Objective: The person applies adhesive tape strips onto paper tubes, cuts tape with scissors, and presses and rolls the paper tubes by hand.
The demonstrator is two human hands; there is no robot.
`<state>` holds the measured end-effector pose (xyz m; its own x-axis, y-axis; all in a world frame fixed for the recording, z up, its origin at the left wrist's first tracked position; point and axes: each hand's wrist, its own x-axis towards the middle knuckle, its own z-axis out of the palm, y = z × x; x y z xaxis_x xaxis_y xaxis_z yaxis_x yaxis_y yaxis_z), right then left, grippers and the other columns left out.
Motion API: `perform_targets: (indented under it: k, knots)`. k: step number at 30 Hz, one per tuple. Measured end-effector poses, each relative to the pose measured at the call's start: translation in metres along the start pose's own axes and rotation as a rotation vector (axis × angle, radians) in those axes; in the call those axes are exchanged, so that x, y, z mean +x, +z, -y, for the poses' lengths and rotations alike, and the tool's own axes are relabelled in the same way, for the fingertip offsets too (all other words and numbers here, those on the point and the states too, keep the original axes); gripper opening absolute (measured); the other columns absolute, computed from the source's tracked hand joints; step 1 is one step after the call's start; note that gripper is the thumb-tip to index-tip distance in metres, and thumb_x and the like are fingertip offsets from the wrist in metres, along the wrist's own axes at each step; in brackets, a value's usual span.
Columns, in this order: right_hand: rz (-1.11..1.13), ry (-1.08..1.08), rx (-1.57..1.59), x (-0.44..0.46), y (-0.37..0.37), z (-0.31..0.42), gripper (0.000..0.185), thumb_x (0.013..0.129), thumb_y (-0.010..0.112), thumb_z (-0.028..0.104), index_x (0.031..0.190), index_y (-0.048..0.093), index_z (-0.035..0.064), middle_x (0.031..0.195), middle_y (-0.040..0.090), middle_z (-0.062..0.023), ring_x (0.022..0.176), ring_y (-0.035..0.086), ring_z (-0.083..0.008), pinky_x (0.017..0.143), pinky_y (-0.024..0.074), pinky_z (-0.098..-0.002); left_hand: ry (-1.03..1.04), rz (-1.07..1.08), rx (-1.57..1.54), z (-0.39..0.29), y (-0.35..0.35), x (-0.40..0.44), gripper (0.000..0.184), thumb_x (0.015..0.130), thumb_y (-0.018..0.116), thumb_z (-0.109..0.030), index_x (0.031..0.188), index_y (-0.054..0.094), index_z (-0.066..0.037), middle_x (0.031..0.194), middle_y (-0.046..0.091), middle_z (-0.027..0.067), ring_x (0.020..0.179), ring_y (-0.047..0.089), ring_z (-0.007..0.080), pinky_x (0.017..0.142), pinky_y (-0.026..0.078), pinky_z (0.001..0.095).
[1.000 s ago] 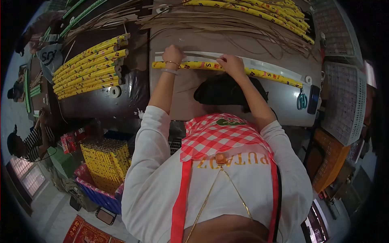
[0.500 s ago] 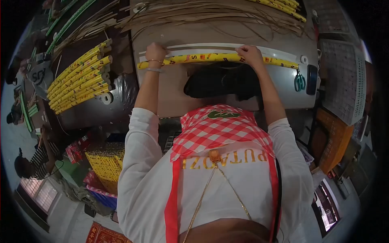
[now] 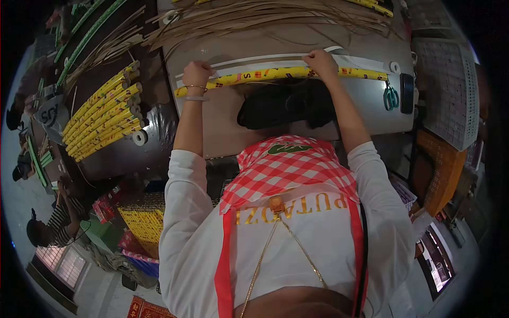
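A long roll of yellow patterned wrapping paper [image 3: 254,76] lies across the table in front of me. Along its far side runs a narrow white strip [image 3: 260,59] that looks like tape. My left hand [image 3: 197,73] is closed at the roll's left part, its fingers curled on the strip. Toward the right, my right hand [image 3: 321,63] pinches the strip just above the roll, where a bit of it loops up. The fingertips are partly hidden. A black cloth-like item [image 3: 286,106] lies between my forearms.
Teal scissors [image 3: 391,96], a dark phone [image 3: 406,94] and a white tape roll [image 3: 394,67] sit at the right. Several finished yellow rolls [image 3: 103,114] are stacked left. Thin brown strips [image 3: 265,21] lie at the back. A co-worker [image 3: 53,228] is at far left.
Both hands have shifted slightly left, the left one also a little nearer to me. The strip now loops up beside my right hand. The view has turned slightly.
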<state>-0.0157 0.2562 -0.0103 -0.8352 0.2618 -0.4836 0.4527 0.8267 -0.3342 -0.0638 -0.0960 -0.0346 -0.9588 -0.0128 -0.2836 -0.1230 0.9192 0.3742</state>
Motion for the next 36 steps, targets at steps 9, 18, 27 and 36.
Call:
perform_targets:
  k: [9, 18, 27, 36]
  knots:
    - [0.036, 0.043, -0.077, -0.001, -0.002, 0.007, 0.033, 0.072, 0.056, 0.041, 0.088, 0.066, 0.0131, 0.086, 0.064, -0.0078, 0.082, 0.06, -0.026, 0.071, 0.0465, -0.0379, 0.009, -0.016, -0.01, -0.002, -0.002, -0.002, 0.016, 0.055, 0.076, -0.025, 0.068, 0.069, -0.018, 0.07, 0.064, 0.0048, 0.068, 0.062, 0.0239, 0.058, 0.049, 0.0359]
    - [-0.074, -0.014, -0.136, 0.001, 0.003, 0.008, 0.029, 0.07, 0.06, 0.037, 0.083, 0.068, 0.0128, 0.079, 0.064, -0.0094, 0.075, 0.061, -0.0286, 0.063, 0.0495, -0.0405, -0.013, -0.006, -0.023, -0.01, -0.008, -0.007, 0.018, 0.055, 0.076, -0.024, 0.07, 0.069, -0.015, 0.069, 0.064, 0.0071, 0.066, 0.062, 0.0255, 0.06, 0.05, 0.035]
    - [0.074, 0.124, -0.163, 0.011, 0.002, 0.01, 0.029, 0.07, 0.059, 0.038, 0.083, 0.061, 0.013, 0.083, 0.063, -0.0061, 0.081, 0.059, -0.027, 0.065, 0.0466, -0.0403, 0.007, -0.004, -0.033, 0.001, 0.0, 0.001, 0.017, 0.055, 0.076, -0.024, 0.069, 0.069, -0.017, 0.069, 0.064, 0.007, 0.066, 0.062, 0.0257, 0.058, 0.05, 0.0359]
    - [-0.519, -0.49, -0.295, -0.015, 0.033, 0.044, 0.011, 0.078, 0.052, 0.016, 0.082, 0.061, 0.0117, 0.085, 0.059, -0.0075, 0.08, 0.057, -0.0282, 0.068, 0.0442, -0.0397, 0.048, -0.03, 0.012, -0.001, 0.0, 0.002, 0.019, 0.055, 0.075, -0.024, 0.07, 0.069, -0.014, 0.07, 0.064, 0.0082, 0.066, 0.062, 0.0264, 0.06, 0.05, 0.0362]
